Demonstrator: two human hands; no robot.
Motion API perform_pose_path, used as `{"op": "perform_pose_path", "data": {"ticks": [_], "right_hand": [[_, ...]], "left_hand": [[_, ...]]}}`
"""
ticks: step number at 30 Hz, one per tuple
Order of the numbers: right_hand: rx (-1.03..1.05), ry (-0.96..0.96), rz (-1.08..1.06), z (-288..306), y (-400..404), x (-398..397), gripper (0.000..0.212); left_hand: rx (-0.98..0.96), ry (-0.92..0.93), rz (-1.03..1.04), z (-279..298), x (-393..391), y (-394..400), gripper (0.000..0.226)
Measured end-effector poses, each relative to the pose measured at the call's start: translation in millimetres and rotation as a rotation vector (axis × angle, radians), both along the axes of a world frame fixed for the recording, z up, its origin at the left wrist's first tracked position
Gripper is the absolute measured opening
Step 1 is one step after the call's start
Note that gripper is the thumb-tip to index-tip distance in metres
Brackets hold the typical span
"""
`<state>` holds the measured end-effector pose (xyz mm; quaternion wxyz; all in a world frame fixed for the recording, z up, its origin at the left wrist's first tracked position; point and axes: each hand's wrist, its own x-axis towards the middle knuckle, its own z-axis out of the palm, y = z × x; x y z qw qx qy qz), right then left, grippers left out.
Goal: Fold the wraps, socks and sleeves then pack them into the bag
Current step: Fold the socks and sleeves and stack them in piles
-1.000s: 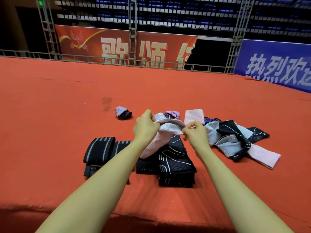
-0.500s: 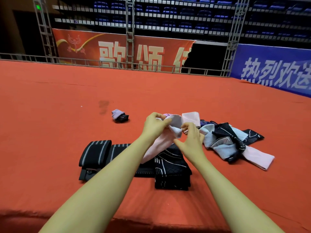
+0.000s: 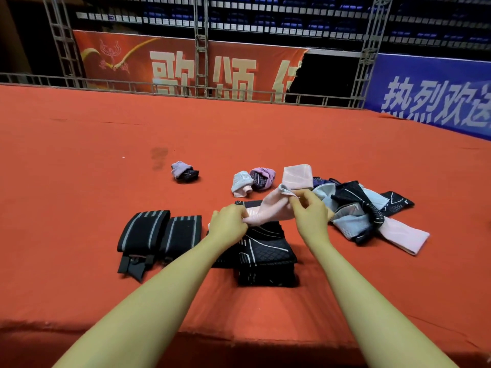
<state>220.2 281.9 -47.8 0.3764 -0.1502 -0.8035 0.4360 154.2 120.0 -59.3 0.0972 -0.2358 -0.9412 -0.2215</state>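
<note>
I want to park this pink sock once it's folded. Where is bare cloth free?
Free: the red cloth left of the lone rolled sock, and the near strip in front of the black wraps. Crowded: right of the right hand, where the unfolded heap sprawls.

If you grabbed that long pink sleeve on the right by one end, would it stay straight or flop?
Probably flop. The pink sleeve lies flat and limp on the red cloth, like thin knit fabric. It looks light, so it should lift easily. Its other end is tucked under the tangled pile, so it may drag some along.
</note>
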Motion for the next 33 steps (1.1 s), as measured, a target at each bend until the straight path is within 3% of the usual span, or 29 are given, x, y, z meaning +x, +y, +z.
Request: {"op": "perform_pose_path", "data": {"ticks": [5, 8, 13, 17, 22, 27, 30, 33], "right_hand": [[-0.086, 0.037, 0.013, 9, -2, -3, 0.042], [-0.11, 0.042, 0.0, 17, -6, -7, 0.047], [-0.177, 0.067, 0.074, 30, -14, -9, 0.016], [-0.208, -0.013, 0.168, 26, -16, -19, 0.002], [-0.125, -0.114, 0.038, -10, -14, -22, 0.023], [-0.378, -0.079, 0.061, -18, -10, -16, 0.026], [-0.342, -0.064, 0.032, -20, -6, -12, 0.032], [-0.288, -0.132, -0.018, -24, -4, -7, 0.038]], "left_hand": [[0.152, 0.186, 0.087, 21, -4, -8, 0.017], [0.159, 0.269, 0.102, 33, -10, -15, 0.018], [0.203, 0.455, 0.064, 48, -16, -25, 0.022], [-0.003, 0.72, -0.029, 48, -15, -32, 0.025], [-0.197, 0.641, -0.102, 5, -11, -39, 0.05], [-0.229, 0.533, -0.096, -13, -11, -36, 0.042], [-0.229, 0.463, -0.163, -21, -9, -35, 0.041], [-0.365, 0.355, -0.115, -23, -2, -40, 0.051]]}}
